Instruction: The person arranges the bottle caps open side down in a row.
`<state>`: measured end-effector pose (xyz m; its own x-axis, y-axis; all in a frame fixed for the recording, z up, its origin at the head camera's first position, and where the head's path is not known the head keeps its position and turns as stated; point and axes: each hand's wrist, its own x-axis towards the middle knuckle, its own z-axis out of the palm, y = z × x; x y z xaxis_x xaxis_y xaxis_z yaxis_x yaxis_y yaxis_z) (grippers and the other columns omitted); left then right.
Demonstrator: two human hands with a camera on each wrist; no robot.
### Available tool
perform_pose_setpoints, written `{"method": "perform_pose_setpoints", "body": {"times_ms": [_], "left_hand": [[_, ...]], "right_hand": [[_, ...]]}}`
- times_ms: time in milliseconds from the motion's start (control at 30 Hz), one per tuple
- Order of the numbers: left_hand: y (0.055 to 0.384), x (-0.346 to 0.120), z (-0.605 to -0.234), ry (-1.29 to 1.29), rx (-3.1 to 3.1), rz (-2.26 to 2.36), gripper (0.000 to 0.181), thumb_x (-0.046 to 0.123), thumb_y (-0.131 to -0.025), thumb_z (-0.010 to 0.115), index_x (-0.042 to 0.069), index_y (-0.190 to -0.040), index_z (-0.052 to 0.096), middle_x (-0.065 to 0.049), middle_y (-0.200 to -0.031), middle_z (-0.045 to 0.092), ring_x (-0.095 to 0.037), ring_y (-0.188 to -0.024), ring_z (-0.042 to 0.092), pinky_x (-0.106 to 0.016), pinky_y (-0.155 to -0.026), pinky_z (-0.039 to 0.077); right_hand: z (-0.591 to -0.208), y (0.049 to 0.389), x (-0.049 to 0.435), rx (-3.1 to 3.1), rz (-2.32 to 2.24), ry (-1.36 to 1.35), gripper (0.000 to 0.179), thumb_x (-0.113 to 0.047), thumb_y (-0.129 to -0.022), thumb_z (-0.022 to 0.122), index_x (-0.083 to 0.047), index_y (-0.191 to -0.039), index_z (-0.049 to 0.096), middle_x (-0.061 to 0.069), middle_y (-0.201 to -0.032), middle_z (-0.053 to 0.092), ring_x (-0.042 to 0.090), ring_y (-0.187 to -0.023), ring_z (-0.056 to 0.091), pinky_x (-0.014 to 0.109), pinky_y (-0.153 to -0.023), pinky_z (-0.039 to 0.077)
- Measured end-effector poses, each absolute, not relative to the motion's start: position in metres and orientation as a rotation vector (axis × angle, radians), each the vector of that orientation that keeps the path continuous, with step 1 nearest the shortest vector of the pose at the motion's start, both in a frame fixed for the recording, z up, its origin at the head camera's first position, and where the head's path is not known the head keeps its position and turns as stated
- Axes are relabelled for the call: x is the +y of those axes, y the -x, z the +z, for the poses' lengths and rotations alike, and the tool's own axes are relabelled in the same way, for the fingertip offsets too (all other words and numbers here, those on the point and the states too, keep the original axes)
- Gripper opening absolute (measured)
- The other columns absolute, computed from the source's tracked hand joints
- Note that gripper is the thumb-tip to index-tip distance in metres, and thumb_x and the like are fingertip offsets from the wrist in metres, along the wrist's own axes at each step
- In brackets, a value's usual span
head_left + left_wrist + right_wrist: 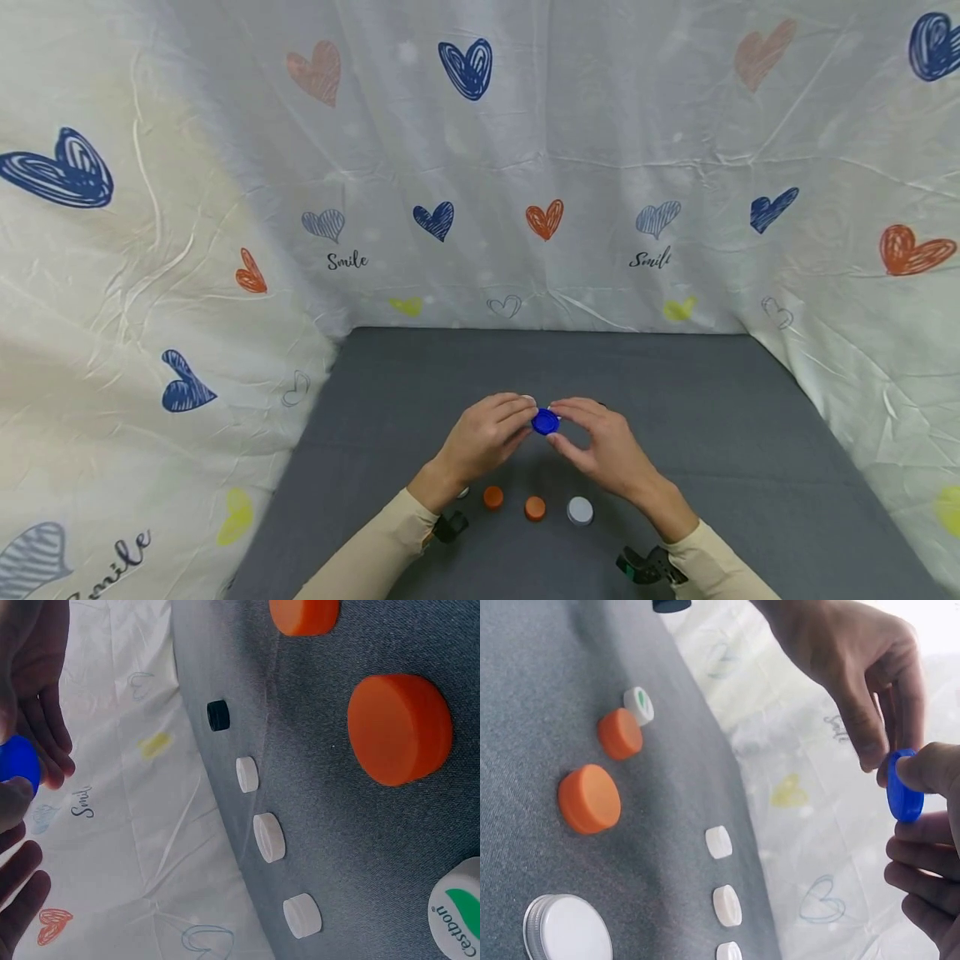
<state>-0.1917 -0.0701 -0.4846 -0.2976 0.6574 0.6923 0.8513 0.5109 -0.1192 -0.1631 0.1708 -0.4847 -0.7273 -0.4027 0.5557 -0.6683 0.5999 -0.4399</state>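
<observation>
The grey bench carries a white lid. Left of it lie orange caps; beyond it, white caps.

Left sleeve: we see long, pale cream cloth, bottom, left of centre.
Right sleeve: we find matching cream, bottom, right of centre.
Left wrist unit: we make out something small, black, blocky beside the cuff.
Right wrist unit: we see black, with a dark green patch.

Left hand and right hand hold a blue cap. Near the far edge of the bench sit a black cap and three white caps; farther in, two orange caps, a Cestbon cap.
</observation>
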Motion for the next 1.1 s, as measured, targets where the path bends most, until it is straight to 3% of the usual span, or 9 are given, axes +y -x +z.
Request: {"method": "perform_pose_setpoints", "body": {"times_ms": [300,600,900,1100], "left_hand": [[0.1914,-0.0690,-0.4850,1.211,-2.055,-0.407,0.038,0.016,-0.081,0.085,0.007,-0.117,0.075,-0.004,-0.114,0.075,-0.017,-0.107,0.069,-0.029,-0.097,0.054],[0.1904,-0.0706,-0.4855,1.062,-2.360,-0.842,0.022,0.022,-0.090,0.076,0.014,-0.111,0.076,0.003,-0.103,0.077,-0.008,-0.096,0.070,-0.026,-0.087,0.057],[0.1946,-0.0735,-0.4897,0.950,-2.566,-1.388,0.016,0.028,-0.093,0.073,0.016,-0.102,0.078,0.007,-0.091,0.076,0.000,-0.079,0.068,-0.023,-0.074,0.059],[0.1949,-0.0741,-0.4859,0.902,-2.661,-1.516,0.014,0.028,-0.092,0.074,0.018,-0.099,0.079,0.009,-0.085,0.074,-0.003,-0.071,0.066,-0.023,-0.065,0.056]], "right_hand": [[-0.4837,0.1612,0.1712,-2.453,1.005,-0.835,0.034,-0.035,-0.095,0.071,-0.016,-0.123,0.071,-0.003,-0.124,0.069,0.014,-0.115,0.065,0.041,-0.093,0.056],[-0.4857,0.1645,0.1743,-2.324,0.882,-0.874,0.047,-0.023,-0.081,0.085,-0.010,-0.124,0.071,0.003,-0.125,0.069,0.021,-0.117,0.064,0.039,-0.096,0.052],[-0.4884,0.1662,0.1716,-2.241,0.764,-0.996,0.064,-0.012,-0.073,0.090,-0.012,-0.132,0.066,0.006,-0.130,0.066,0.024,-0.121,0.061,0.028,-0.109,0.041],[-0.4906,0.1671,0.1699,-2.217,0.689,-1.043,0.068,-0.007,-0.068,0.092,-0.010,-0.131,0.067,0.008,-0.129,0.067,0.026,-0.119,0.062,0.040,-0.105,0.048]]}}
